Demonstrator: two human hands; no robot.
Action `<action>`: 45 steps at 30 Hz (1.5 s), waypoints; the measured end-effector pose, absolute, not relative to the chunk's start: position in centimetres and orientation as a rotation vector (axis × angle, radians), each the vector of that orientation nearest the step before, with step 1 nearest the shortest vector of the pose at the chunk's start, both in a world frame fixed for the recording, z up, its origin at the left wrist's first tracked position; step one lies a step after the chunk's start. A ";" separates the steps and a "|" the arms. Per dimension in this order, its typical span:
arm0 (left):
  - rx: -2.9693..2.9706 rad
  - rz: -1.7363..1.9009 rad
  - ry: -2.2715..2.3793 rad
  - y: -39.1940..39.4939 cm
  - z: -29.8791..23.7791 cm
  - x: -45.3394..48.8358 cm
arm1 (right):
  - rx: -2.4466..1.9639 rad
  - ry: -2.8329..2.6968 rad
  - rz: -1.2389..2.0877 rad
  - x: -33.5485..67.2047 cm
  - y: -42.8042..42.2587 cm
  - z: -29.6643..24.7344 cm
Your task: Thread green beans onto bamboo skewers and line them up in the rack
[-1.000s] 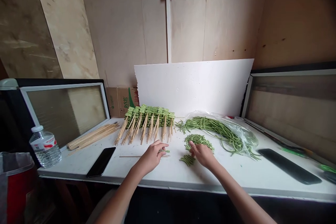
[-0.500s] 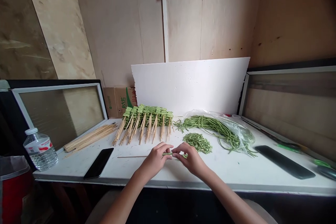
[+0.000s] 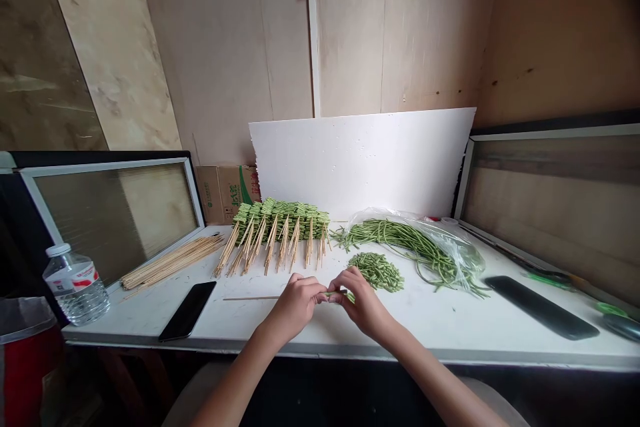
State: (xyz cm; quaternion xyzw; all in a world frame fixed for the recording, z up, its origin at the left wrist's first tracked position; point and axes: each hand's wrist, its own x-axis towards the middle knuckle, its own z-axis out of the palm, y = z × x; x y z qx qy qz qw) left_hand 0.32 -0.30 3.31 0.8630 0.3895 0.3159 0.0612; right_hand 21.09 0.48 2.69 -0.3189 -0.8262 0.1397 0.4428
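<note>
My left hand point(image 3: 299, 299) is closed with its fingertips pinched together. A thin bamboo skewer point(image 3: 250, 298) runs out to the left from behind it, level with the tabletop; the part within the fingers is hidden. My right hand point(image 3: 357, 297) pinches a short piece of green bean point(image 3: 336, 293) right beside the left fingertips, so the two hands nearly touch. Just beyond the right hand lies a heap of cut bean pieces point(image 3: 377, 271). Farther back, skewered bean pieces point(image 3: 283, 217) are stacked in rows, their bare sticks pointing toward me.
Loose bamboo skewers point(image 3: 173, 262), a black phone point(image 3: 188, 311) and a water bottle point(image 3: 77, 287) are at the left. Long green beans point(image 3: 400, 238) lie in a clear plastic bag at the right, near a dark elongated object point(image 3: 543, 308). A white board point(image 3: 365, 163) stands behind.
My left fingers have closed in nearer the right fingertips, covering more of the bean piece. Both hands otherwise stay in about the same place.
</note>
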 end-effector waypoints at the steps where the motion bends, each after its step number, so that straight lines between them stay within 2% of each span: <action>1: 2.607 0.948 1.165 -0.3 3.4 0.3 | -0.790 -2.051 0.340 21.0 0.4 2.7; 13: 2.175 0.950 0.926 -0.3 3.8 0.0 | -0.682 -1.989 0.625 20.9 -0.2 3.0; 17: 2.044 0.999 1.025 -0.1 4.5 -0.7 | -0.694 -1.972 0.571 21.9 0.3 3.8; 29: 2.053 1.060 1.194 0.9 3.8 -1.6 | -1.616 -1.978 0.109 26.4 5.1 -0.1; 35: 2.083 1.092 1.184 1.0 3.8 -1.3 | -1.739 -1.989 0.197 26.1 5.0 0.2; 39: 1.982 1.109 1.158 1.0 3.8 -0.9 | -1.667 -1.950 0.234 26.1 4.8 1.1; 45: 1.701 1.100 0.982 0.8 3.3 -0.4 | -0.979 -2.028 0.610 23.9 2.0 3.4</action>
